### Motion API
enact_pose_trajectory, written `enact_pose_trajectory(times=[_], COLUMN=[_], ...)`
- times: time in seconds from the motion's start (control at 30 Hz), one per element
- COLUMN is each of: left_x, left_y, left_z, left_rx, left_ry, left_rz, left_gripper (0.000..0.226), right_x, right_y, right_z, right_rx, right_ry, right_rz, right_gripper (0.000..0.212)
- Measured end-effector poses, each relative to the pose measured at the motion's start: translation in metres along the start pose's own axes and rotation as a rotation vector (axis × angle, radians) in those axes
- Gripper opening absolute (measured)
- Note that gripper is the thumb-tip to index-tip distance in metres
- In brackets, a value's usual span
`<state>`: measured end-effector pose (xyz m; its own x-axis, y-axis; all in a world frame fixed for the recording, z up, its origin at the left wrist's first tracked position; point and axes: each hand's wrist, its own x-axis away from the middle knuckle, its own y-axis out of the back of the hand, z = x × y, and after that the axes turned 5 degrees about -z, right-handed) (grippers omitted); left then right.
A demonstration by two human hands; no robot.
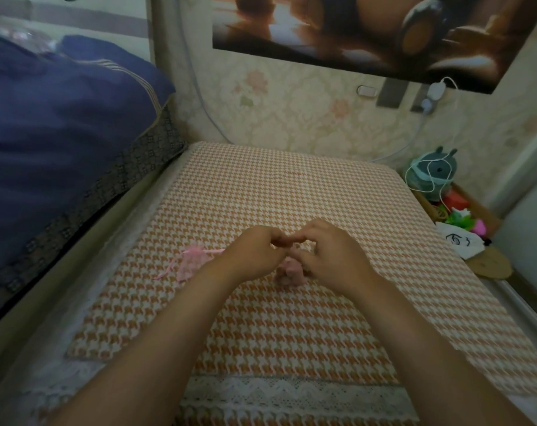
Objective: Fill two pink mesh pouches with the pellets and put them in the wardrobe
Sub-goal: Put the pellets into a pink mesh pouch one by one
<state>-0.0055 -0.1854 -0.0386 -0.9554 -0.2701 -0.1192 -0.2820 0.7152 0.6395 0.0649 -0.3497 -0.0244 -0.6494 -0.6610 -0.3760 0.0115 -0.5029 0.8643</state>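
Working above the houndstooth cloth (292, 186), the left hand (255, 252) and right hand (333, 255) are curling their fingertips together over one pink pouch (288, 273); what they are pinching cannot be told. The second pouch (190, 263) is lying just left. Judged advisable: keeping the mouth upward, drawing both cords evenly

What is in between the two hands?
A bunched pink pouch sits on the checked cloth, right between the left hand and the right hand. The head view shows it.
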Motion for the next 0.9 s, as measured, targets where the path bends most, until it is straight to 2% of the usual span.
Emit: enact_pose_trajectory(times=[0.17,0.37,0.5,0.63,0.77,0.9], left_x=[0.001,-0.001,0.0,0.0,0.0,0.0], left_y=[0.001,-0.001,-0.003,-0.003,-0.005,-0.005], left_z=[-0.002,-0.003,-0.002,-0.002,-0.002,-0.003], left_rx=[-0.058,-0.104,-0.094,-0.09,-0.075,-0.082], left_ry=[0.001,-0.031,-0.031,-0.049,-0.05,-0.055], left_rz=[-0.023,-0.068,-0.077,-0.068,-0.078,-0.071], left_gripper=[0.025,0.021,0.019,0.021,0.02,0.02], right_x=[0.001,0.006,0.007,0.007,0.007,0.007], right_y=[0.006,-0.004,-0.008,-0.012,-0.012,-0.008], right_z=[-0.017,-0.035,-0.036,-0.034,-0.035,-0.036], right_rx=[-0.071,0.066,0.112,0.135,0.144,0.159], right_ry=[-0.085,-0.24,-0.278,-0.28,-0.275,-0.282], right_rz=[-0.085,0.12,0.217,0.256,0.251,0.255], right_gripper=[0.011,0.009,0.006,0.015,0.005,0.005])
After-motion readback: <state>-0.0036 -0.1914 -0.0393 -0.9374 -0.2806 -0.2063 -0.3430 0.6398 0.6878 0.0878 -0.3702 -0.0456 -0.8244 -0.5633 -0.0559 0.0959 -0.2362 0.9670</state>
